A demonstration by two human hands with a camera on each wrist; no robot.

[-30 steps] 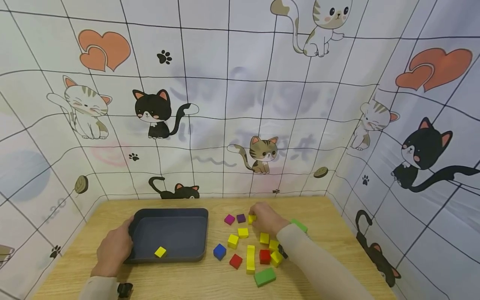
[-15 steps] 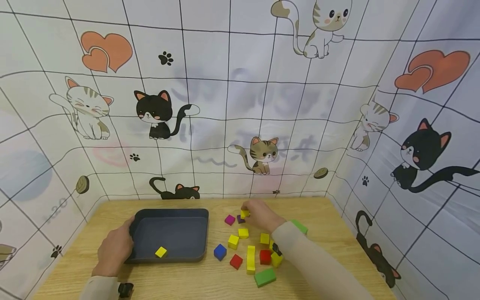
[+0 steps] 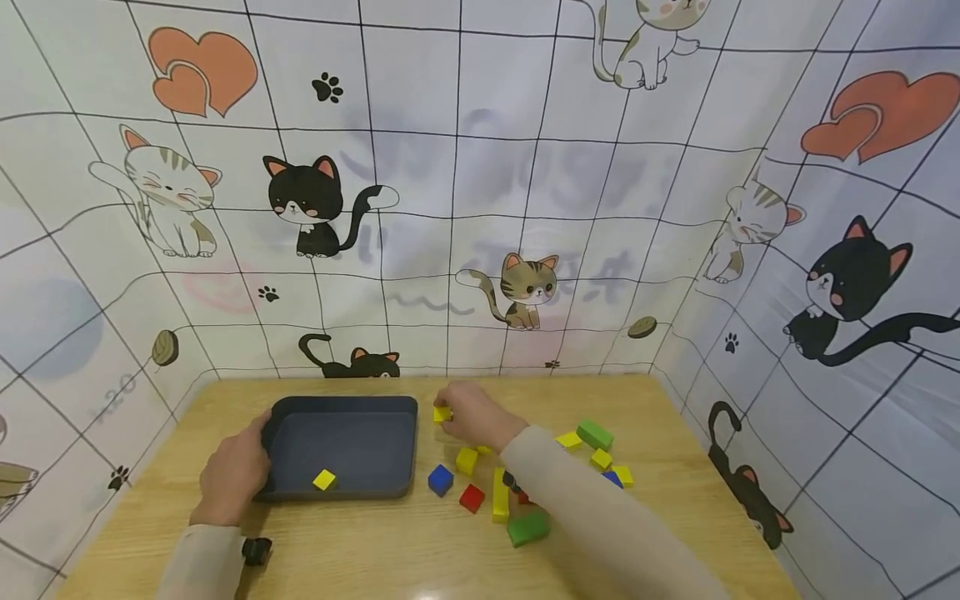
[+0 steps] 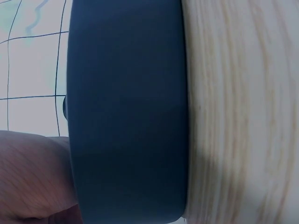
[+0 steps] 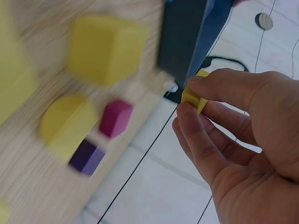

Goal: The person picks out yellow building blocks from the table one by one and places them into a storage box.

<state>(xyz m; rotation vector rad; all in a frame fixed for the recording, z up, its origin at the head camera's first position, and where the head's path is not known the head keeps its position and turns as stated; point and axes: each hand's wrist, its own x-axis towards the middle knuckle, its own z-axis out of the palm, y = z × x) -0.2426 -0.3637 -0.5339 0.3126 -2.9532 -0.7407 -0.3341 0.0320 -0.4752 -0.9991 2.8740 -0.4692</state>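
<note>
My right hand (image 3: 450,414) pinches a small yellow cube (image 3: 442,413) between thumb and fingertips, above the table just right of the dark tray's (image 3: 341,408) far right corner. The right wrist view shows the same pinch (image 5: 186,98) on the yellow cube (image 5: 196,100), with the tray wall (image 5: 182,37) close behind. My left hand (image 3: 247,458) grips the tray's left rim. In the left wrist view, part of that hand (image 4: 32,177) lies beside the tray's outer wall (image 4: 126,112). One yellow cube (image 3: 324,479) lies inside the tray.
Loose blocks lie right of the tray: a blue cube (image 3: 439,479), a yellow cube (image 3: 467,460), a red cube (image 3: 471,497), a long yellow block (image 3: 500,495), green blocks (image 3: 528,528) (image 3: 595,434). Cat-print cloth walls enclose the wooden table (image 3: 375,550).
My right hand lifted the yellow cube from the far blocks and carried it left towards the tray. The left hand stayed on the tray's rim. The head view shifted slightly.
</note>
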